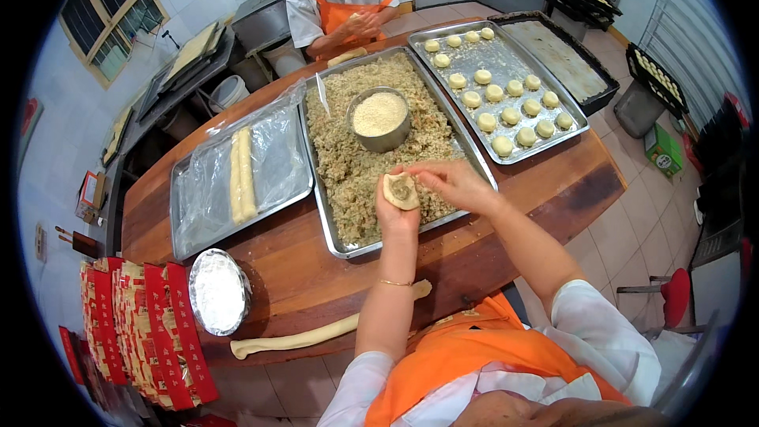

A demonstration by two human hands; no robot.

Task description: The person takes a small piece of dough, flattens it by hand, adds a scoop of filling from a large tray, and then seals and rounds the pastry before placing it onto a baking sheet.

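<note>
Over the near part of the filling tray (345,251), my left hand (395,220) cups a round dough wrapper (405,203) with a lump of brownish-green filling in its middle. My right hand (458,183) reaches in from the right, its fingertips pinching the wrapper's upper rim. Crumbly filling (348,182) spreads across the tray below. In it sits a steel bowl (381,141) of pale seeds or grains, with a white-handled tool (322,93) stuck in farther back. A long dough rope (304,338) lies along the table's near edge, partly hidden behind my left forearm.
At left, a tray (180,229) holds plastic film and two dough ropes (242,178). A bowl of white flour (217,291) stands near red packaging (150,324). Filled dough rounds (494,92) sit on the right tray (581,122). Across the table, a co-worker (340,12) handles dough.
</note>
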